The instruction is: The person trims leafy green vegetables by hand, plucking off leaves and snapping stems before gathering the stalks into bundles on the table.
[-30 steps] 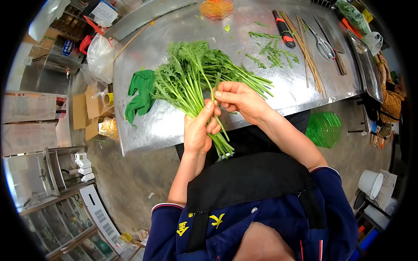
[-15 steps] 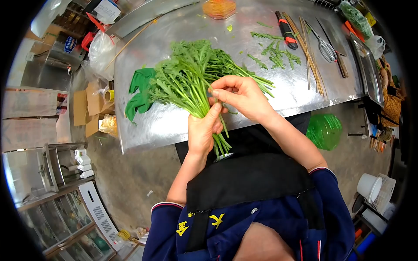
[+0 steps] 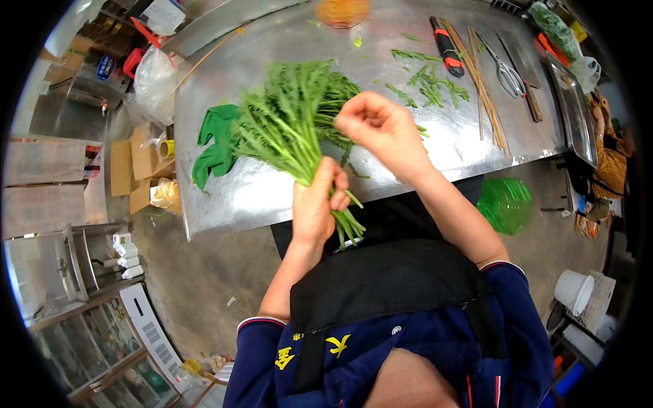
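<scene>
Green leafy stems [image 3: 289, 139] sit in the wrapped fingers of the left hand [image 3: 314, 206] over the worktop's near edge [image 3: 228, 212], held by it alone now the right hand [image 3: 388, 136] has lifted off, fingers half-curled, contents unclear, with more greens [image 3: 338, 94] beyond.

On my table [image 3: 231, 204], I have a green cloth [image 3: 216, 141] near the left edge, leafy greens [image 3: 342, 90] midway, and leaf scraps [image 3: 430, 83], sticks [image 3: 484, 85], scissors [image 3: 510, 77] and a knife [image 3: 524, 66] toward the right edge.
</scene>
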